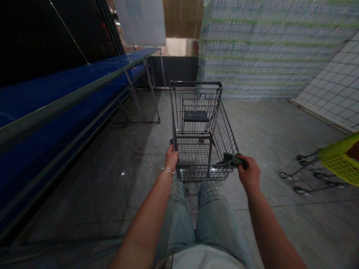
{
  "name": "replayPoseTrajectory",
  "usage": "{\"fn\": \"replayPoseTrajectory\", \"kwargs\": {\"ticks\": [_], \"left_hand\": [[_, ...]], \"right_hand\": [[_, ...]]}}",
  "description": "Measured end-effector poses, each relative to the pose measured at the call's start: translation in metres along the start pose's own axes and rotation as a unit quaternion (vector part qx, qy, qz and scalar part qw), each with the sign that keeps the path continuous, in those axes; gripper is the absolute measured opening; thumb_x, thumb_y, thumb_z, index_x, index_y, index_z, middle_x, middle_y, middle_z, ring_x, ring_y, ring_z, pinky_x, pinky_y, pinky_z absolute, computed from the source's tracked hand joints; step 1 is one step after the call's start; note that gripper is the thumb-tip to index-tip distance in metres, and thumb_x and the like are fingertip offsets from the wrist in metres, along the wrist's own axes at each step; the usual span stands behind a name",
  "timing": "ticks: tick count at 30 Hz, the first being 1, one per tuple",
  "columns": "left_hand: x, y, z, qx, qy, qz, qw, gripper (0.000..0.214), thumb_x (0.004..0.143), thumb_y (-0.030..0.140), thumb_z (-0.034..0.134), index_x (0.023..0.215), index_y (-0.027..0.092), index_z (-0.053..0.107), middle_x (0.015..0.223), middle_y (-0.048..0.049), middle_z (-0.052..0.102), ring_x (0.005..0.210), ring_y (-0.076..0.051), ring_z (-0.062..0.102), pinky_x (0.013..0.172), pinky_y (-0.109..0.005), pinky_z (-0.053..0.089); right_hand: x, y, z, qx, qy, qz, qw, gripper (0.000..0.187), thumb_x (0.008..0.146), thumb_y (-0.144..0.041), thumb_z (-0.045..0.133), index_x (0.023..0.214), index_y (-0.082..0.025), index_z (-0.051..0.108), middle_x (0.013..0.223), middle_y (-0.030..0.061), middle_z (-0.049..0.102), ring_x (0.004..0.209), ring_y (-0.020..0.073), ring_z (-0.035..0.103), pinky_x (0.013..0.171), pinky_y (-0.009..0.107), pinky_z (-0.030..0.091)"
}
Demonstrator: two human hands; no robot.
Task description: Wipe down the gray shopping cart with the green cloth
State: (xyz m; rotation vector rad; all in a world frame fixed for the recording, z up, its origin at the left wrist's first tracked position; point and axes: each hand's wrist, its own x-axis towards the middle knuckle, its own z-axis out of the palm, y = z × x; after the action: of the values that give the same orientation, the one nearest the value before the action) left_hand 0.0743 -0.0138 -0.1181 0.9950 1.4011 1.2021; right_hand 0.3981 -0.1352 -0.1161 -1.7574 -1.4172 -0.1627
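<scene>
A dark wire shopping cart (228,123) stands right in front of my legs, its basket facing up and its folding child seat (196,116) at the far end. My left hand (171,158) grips the left side of the cart's top rim near the front corner. At the right front corner, my right hand (249,172) is closed on a dark green cloth (232,158), which lies bunched over the rim. Part of the cloth hangs inside the basket. Only wire mesh shows inside the cart.
Along the left runs a long metal-framed rack with blue shelves (106,69). Stacked packs of wrapped bottles (252,56) form a wall behind the cart. At right is a yellow-green basket cart (339,158) on casters, near a white wall with a wire grid (333,82).
</scene>
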Motion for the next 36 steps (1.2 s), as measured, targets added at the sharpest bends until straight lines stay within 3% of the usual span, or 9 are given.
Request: {"fn": "replayPoseTrajectory", "kwargs": {"ticks": [5,10,14,18,21,24,28,32,36], "left_hand": [[0.004,-0.002,-0.004,0.017,0.003,0.004,1.000,0.060,0.076,0.011,0.055,0.135,0.021,0.059,0.122,-0.0046,0.069,0.083,-0.014,0.066,0.060,-0.018,0.048],[0.003,0.005,-0.009,0.196,0.044,0.125,0.972,0.045,0.078,0.011,0.060,0.122,0.017,0.067,0.117,-0.0122,0.070,0.113,-0.026,0.061,0.096,-0.035,0.049],[-0.018,0.030,-0.002,0.462,0.042,0.301,0.833,0.040,0.085,0.013,0.057,0.124,0.017,0.064,0.136,-0.0164,0.058,0.131,-0.033,0.046,0.109,-0.049,0.037],[-0.051,0.044,0.015,0.599,-0.202,0.451,0.630,0.024,0.097,0.031,0.050,0.112,0.020,0.064,0.117,-0.0117,0.067,0.113,-0.027,0.058,0.098,-0.045,0.042],[-0.071,0.034,0.022,0.626,-0.305,0.463,0.549,0.034,0.097,0.038,0.048,0.117,0.014,0.061,0.104,-0.0117,0.069,0.093,-0.024,0.064,0.082,-0.037,0.047],[-0.080,0.016,0.021,0.640,-0.280,0.479,0.531,0.043,0.098,0.023,0.041,0.139,0.010,0.048,0.119,-0.0154,0.065,0.097,-0.023,0.063,0.079,-0.037,0.046],[-0.093,0.009,0.017,0.660,-0.239,0.472,0.533,0.052,0.098,0.017,0.037,0.150,0.013,0.038,0.141,-0.0181,0.054,0.117,-0.027,0.057,0.096,-0.044,0.042],[-0.123,0.037,0.020,0.659,-0.250,0.479,0.524,0.038,0.096,0.021,0.046,0.133,0.016,0.057,0.136,-0.0181,0.059,0.120,-0.029,0.055,0.100,-0.048,0.038],[-0.162,0.084,0.020,0.568,-0.328,0.578,0.486,0.018,0.094,0.020,0.051,0.106,0.018,0.066,0.098,-0.0107,0.070,0.088,-0.023,0.062,0.082,-0.041,0.044]], "right_hand": [[-0.042,-0.057,0.017,-0.005,0.019,0.006,1.000,0.031,0.077,-0.017,0.053,0.103,-0.022,0.068,0.099,0.0091,0.064,0.090,0.0249,0.059,0.079,0.038,0.050],[-0.062,-0.091,0.034,0.069,-0.032,-0.044,0.996,0.033,0.078,-0.012,0.052,0.105,-0.024,0.067,0.104,0.0075,0.065,0.100,0.0242,0.060,0.087,0.039,0.050],[-0.063,-0.096,0.040,0.094,-0.056,-0.049,0.993,0.035,0.077,-0.011,0.052,0.106,-0.023,0.068,0.107,0.0068,0.065,0.102,0.0234,0.060,0.089,0.039,0.050],[-0.063,-0.093,0.038,0.116,-0.077,-0.052,0.989,0.037,0.077,-0.012,0.051,0.109,-0.022,0.067,0.109,0.0078,0.065,0.105,0.0232,0.060,0.091,0.040,0.050],[-0.059,-0.084,0.031,0.103,-0.087,-0.082,0.987,0.035,0.079,-0.013,0.050,0.108,-0.024,0.067,0.109,0.0072,0.066,0.105,0.0241,0.060,0.102,0.049,0.041],[-0.050,-0.064,0.019,0.042,-0.058,-0.077,0.994,0.031,0.077,-0.014,0.051,0.100,-0.025,0.068,0.105,0.0051,0.068,0.103,0.0256,0.060,0.107,0.058,0.030],[-0.027,-0.023,-0.002,-0.022,0.005,-0.027,0.999,0.026,0.072,-0.016,0.053,0.091,-0.022,0.068,0.099,0.0073,0.068,0.097,0.0264,0.059,0.096,0.050,0.039],[-0.006,0.016,-0.018,-0.006,0.059,0.011,0.998,0.027,0.069,-0.021,0.054,0.092,-0.018,0.069,0.090,0.0082,0.066,0.085,0.0236,0.059,0.079,0.038,0.046],[0.001,0.020,-0.015,0.031,0.044,0.001,0.999,0.030,0.070,-0.022,0.054,0.096,-0.018,0.068,0.094,0.0081,0.066,0.087,0.0232,0.059,0.080,0.037,0.048]]}}
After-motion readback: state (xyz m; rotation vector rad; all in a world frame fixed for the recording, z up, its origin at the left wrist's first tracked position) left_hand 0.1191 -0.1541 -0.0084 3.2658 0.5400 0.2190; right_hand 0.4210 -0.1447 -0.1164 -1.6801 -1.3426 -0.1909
